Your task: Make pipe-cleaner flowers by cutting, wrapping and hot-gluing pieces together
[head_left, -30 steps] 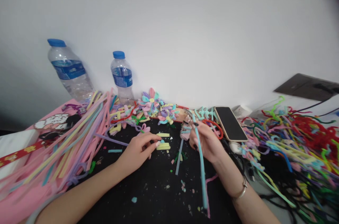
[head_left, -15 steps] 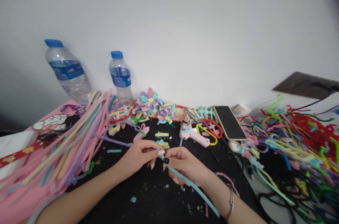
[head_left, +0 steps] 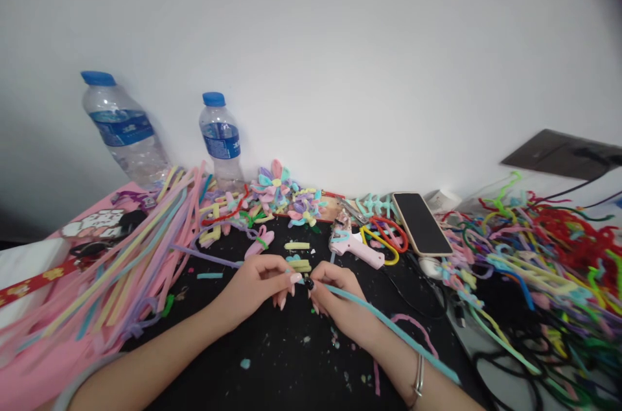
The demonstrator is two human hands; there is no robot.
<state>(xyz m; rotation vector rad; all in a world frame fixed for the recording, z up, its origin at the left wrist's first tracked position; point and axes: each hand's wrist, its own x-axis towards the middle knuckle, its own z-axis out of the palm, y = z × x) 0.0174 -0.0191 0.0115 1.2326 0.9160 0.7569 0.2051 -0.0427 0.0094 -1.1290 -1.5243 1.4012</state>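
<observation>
My left hand [head_left: 257, 284] and my right hand [head_left: 337, 301] meet over the black mat [head_left: 291, 359], fingertips pinched together on the near end of a long light-blue pipe cleaner [head_left: 389, 327]. The pipe cleaner trails back to the right along my right forearm. Short yellow pipe-cleaner pieces [head_left: 300, 264] lie just beyond the fingertips. A pink glue gun [head_left: 357, 249] rests on the mat behind my right hand.
Two water bottles [head_left: 124, 129] [head_left: 221, 139] stand at the wall. Long pastel pipe cleaners [head_left: 131, 255] fan out left, a tangled coloured heap [head_left: 544, 255] fills the right. A phone [head_left: 422, 224], pipe-cleaner flowers [head_left: 282, 194] and scissors with coloured handles [head_left: 383, 239] lie behind.
My right hand came down from beside the glue gun to the mat with the blue pipe cleaner, and my left hand left the yellow pieces and pinched its end.
</observation>
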